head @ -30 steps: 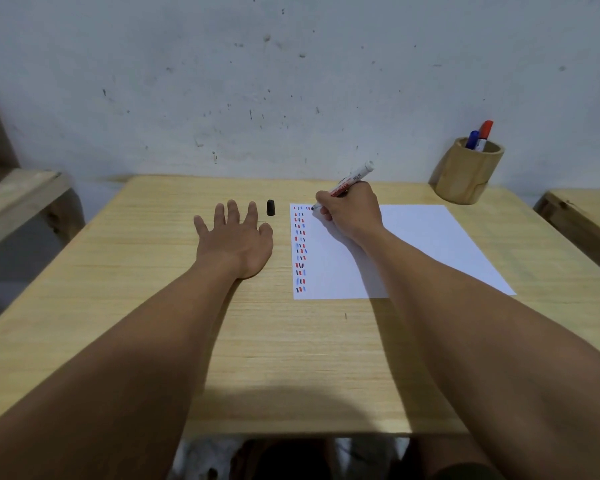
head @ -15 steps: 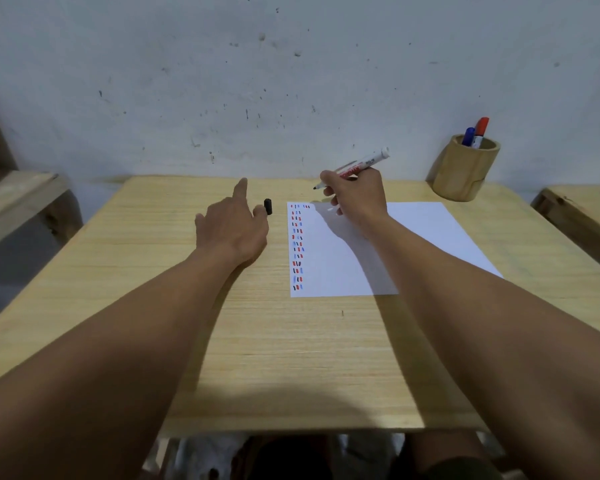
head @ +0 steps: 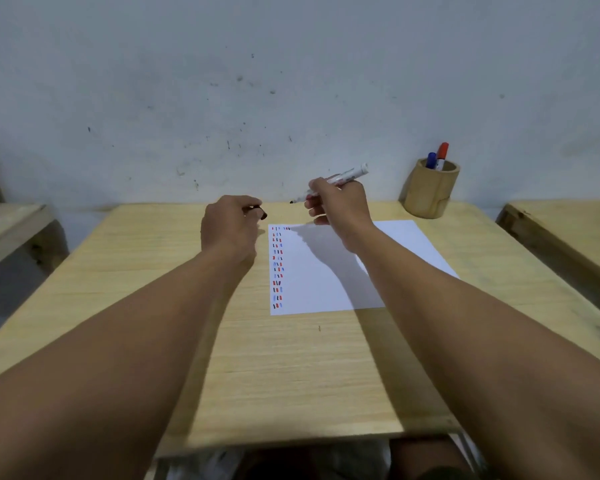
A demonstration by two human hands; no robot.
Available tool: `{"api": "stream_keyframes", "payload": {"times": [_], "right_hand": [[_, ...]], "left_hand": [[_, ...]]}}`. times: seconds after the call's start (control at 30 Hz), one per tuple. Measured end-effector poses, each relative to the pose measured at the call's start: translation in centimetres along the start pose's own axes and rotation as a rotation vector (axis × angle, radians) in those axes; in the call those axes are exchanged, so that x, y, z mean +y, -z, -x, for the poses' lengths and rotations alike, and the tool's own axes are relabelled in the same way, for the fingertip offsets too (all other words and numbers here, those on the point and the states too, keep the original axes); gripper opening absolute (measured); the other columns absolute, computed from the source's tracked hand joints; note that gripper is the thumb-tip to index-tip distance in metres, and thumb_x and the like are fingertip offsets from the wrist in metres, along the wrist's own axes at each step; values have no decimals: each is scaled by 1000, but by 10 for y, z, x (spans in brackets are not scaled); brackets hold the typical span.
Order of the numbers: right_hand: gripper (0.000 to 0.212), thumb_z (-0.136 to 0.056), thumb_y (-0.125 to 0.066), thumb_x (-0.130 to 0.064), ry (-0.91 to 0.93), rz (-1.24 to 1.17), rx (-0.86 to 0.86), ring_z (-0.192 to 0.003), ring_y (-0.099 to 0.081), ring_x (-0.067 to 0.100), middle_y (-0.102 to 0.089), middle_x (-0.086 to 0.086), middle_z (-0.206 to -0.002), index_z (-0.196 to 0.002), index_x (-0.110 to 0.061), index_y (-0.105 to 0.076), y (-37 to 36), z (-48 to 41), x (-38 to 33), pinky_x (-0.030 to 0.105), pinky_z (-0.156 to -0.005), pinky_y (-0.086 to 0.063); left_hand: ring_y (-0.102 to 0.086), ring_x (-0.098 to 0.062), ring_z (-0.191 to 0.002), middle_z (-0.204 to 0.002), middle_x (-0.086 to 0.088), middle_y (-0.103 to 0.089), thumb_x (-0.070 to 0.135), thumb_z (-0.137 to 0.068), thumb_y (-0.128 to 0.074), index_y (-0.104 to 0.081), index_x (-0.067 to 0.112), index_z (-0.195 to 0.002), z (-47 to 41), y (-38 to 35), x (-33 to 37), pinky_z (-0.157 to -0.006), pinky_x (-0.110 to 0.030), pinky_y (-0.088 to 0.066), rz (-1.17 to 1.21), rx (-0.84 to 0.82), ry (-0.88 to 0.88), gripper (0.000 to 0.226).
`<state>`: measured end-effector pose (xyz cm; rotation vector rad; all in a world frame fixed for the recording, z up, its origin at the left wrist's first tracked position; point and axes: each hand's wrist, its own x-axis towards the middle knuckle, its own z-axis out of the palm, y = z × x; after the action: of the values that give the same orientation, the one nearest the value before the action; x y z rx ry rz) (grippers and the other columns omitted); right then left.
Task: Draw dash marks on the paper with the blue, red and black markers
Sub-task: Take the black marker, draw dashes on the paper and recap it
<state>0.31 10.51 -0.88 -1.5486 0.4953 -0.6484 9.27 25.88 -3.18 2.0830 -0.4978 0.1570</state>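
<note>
Wooden surface [head: 291,368] fills centre frame under a scuffed pale wall; left of centre the left hand [head: 227,228] is raised above it, grip pinched on a black cap [head: 261,213]. Just right, the right hand [head: 338,202] grips the uncapped black marker [head: 329,183], tip pointing left, above the paper's [head: 326,268] top edge; dash marks [head: 277,266] run down its left margin. Upper right, a wooden cup [head: 429,194] holds the blue marker [head: 430,160] and red marker [head: 442,152].
</note>
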Motion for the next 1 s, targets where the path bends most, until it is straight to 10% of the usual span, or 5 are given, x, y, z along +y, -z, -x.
{"api": "stream_keyframes", "payload": {"times": [0.3, 1.0], "right_hand": [[17, -90, -68, -17, -17, -226, 101, -50, -54, 13, -65, 5, -66, -76, -8, -68, 27, 15, -43, 21, -47, -48], [11, -90, -77, -23, 11, -338, 4, -61, -66, 9, -76, 3, -80, -92, -14, -70, 82, 37, -78, 22, -57, -55]], "left_hand": [[-64, -16, -84, -96, 1, -76, 23, -91, -69, -76, 27, -86, -7, 8, 71, -74, -26, -48, 401, -96, 51, 10], [-66, -10, -89, -104, 0, -77, 22, -99, -62, -73, 15, -109, 16, 3, 145, -85, -31, -54, 691, -335, 218, 17]]}}
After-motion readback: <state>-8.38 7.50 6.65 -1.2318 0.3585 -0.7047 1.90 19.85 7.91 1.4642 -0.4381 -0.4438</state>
